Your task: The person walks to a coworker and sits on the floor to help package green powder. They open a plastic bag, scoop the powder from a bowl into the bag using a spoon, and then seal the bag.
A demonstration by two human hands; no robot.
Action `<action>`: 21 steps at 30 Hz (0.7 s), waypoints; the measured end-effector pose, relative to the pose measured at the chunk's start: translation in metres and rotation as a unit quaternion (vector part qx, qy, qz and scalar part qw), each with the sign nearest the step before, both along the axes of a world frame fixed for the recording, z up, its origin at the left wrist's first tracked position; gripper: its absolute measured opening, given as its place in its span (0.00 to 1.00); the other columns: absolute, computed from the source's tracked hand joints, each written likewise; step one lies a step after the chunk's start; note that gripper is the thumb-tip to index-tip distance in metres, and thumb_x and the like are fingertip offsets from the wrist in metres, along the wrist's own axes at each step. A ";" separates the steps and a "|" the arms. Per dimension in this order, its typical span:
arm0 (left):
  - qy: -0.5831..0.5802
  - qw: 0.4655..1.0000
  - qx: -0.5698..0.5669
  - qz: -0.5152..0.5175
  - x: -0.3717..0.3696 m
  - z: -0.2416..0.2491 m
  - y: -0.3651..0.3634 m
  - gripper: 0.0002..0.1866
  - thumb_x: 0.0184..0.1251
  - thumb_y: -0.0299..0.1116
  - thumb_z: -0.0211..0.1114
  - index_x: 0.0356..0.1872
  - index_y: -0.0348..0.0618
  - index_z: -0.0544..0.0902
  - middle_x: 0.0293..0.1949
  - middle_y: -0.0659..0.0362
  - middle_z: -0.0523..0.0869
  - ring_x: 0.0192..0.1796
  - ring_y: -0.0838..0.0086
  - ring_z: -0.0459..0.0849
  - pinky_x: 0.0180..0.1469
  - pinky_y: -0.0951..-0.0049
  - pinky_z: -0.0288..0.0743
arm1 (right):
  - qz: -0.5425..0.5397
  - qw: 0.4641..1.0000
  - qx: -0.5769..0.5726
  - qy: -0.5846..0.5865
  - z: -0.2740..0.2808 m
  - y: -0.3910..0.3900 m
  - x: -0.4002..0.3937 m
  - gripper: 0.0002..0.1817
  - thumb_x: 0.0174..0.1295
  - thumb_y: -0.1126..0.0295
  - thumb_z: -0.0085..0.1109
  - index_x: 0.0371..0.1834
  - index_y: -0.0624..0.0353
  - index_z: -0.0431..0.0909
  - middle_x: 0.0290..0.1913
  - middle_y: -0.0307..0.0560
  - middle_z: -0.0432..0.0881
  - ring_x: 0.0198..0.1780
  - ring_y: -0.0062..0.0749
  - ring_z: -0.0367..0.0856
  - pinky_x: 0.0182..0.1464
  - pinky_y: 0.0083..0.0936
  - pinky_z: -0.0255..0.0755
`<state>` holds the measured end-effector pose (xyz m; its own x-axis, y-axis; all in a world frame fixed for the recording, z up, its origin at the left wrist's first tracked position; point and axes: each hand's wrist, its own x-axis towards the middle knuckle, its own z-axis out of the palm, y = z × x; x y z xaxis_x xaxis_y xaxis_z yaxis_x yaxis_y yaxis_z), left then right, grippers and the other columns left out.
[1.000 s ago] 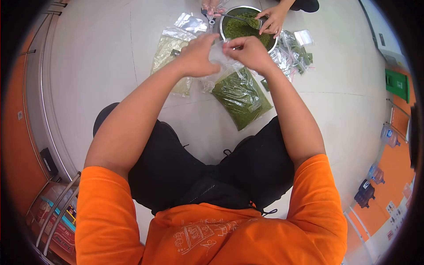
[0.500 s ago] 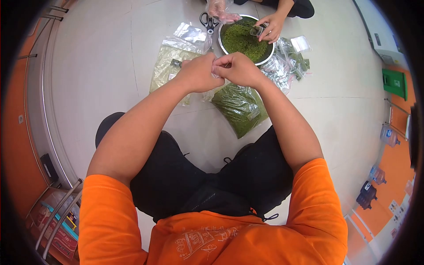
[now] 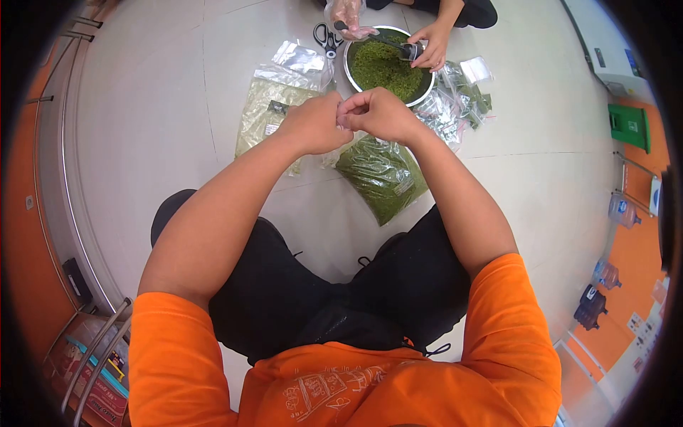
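My left hand (image 3: pixel 313 124) and my right hand (image 3: pixel 380 115) meet in front of me, fingers pinched together. A bit of clear plastic (image 3: pixel 343 122) shows between the fingertips; most of it is hidden. Below my right hand lies a large clear bag of green flakes (image 3: pixel 384 181) on the floor. To the left of my left hand is a flat, clear bag (image 3: pixel 250 128) with pale green contents and a dark label (image 3: pixel 278 107). Just beyond my hands stands a metal bowl (image 3: pixel 348 71) of green flakes.
Across from me, a person's gloved hand (image 3: pixel 346 16) holds a dark-handled utensil (image 3: pixel 377 38); their bare hand (image 3: pixel 431 47) holds a small container over the bowl. Scissors (image 3: pixel 328 41) lie left of the bowl. Several small plastic bags (image 3: pixel 455 99) lie to its right.
The person across now has a dark-handled utensil at the small container; before, it did not show in the gloved hand. My hands stay pinched together, nearly in place. The view has shifted slightly.
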<state>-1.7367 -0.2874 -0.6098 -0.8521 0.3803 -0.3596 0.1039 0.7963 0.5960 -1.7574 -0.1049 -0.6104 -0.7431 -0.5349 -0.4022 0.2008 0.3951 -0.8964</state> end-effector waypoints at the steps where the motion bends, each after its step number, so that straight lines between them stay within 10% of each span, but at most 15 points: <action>1: 0.001 1.000 -0.005 0.000 0.000 0.000 0.000 0.21 0.53 0.44 0.69 0.42 0.39 0.76 0.40 0.47 0.86 0.47 0.52 0.85 0.50 0.57 0.77 | 0.001 1.000 0.002 -0.002 0.000 0.000 0.000 0.08 0.59 0.76 0.65 0.40 0.66 0.86 0.34 0.39 0.87 0.36 0.18 0.81 0.43 0.18 0.76; 21: -0.095 0.993 -0.054 -0.041 -0.006 -0.023 -0.011 0.29 0.53 0.43 0.69 0.49 0.28 0.78 0.46 0.37 0.85 0.50 0.47 0.85 0.55 0.57 0.77 | -0.033 0.995 0.088 0.019 -0.028 0.006 -0.016 0.08 0.59 0.71 0.66 0.38 0.63 0.85 0.32 0.40 0.86 0.33 0.22 0.83 0.39 0.22 0.76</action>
